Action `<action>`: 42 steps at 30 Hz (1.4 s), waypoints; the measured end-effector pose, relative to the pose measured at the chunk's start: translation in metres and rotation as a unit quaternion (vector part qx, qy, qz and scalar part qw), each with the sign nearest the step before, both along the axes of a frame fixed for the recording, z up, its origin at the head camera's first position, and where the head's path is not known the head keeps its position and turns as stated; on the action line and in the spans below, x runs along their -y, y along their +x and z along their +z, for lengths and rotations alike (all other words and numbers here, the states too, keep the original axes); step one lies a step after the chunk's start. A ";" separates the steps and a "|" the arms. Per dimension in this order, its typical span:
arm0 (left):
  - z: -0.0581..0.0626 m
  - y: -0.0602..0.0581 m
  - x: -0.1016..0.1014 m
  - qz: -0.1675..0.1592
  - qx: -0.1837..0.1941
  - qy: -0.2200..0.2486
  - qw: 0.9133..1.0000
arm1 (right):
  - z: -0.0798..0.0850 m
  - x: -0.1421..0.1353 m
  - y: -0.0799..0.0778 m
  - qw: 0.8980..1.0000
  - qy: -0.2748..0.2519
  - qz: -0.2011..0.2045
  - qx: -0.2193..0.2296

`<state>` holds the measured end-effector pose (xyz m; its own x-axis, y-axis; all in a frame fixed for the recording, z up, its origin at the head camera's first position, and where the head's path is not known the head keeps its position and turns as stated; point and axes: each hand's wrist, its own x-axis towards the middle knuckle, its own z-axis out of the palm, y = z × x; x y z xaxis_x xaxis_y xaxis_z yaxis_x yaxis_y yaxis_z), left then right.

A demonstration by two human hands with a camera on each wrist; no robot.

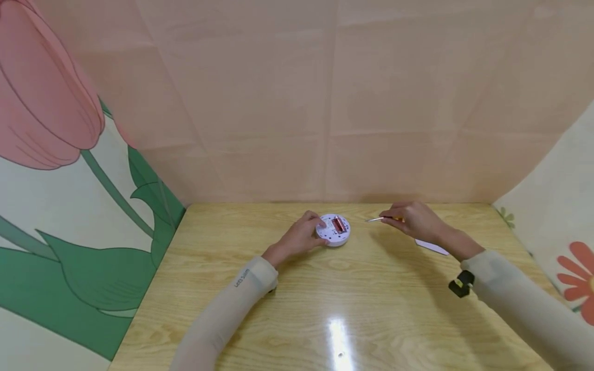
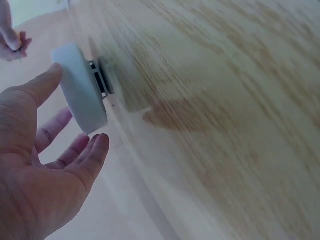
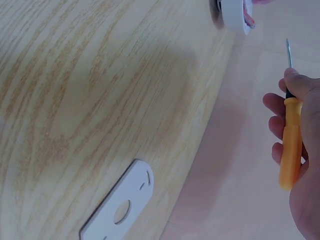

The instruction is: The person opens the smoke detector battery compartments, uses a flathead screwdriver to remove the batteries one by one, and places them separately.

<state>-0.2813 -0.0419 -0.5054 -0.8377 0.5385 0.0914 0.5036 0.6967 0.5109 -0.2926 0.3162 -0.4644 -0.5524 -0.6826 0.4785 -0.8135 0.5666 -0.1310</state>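
A round white device lies on the table at the centre, its upper face showing a reddish rectangular compartment and small dark holes. My left hand grips its left edge, thumb on one face and fingers at the rim. In the left wrist view, the device appears side-on between the fingers. To the right of it, my right hand is raised above the table and holds a screwdriver by its orange handle. The metal shaft points left toward the device, its tip apart from it.
A flat white plate with a round hole and small slots lies on the table below my right hand. The wooden table ends at a pinkish backdrop, with flower-patterned cloth on both sides.
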 end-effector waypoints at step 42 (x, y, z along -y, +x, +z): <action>-0.004 0.004 -0.008 0.041 0.015 0.022 0.999 | 0.014 0.032 -0.006 0.989 0.091 0.034 -0.112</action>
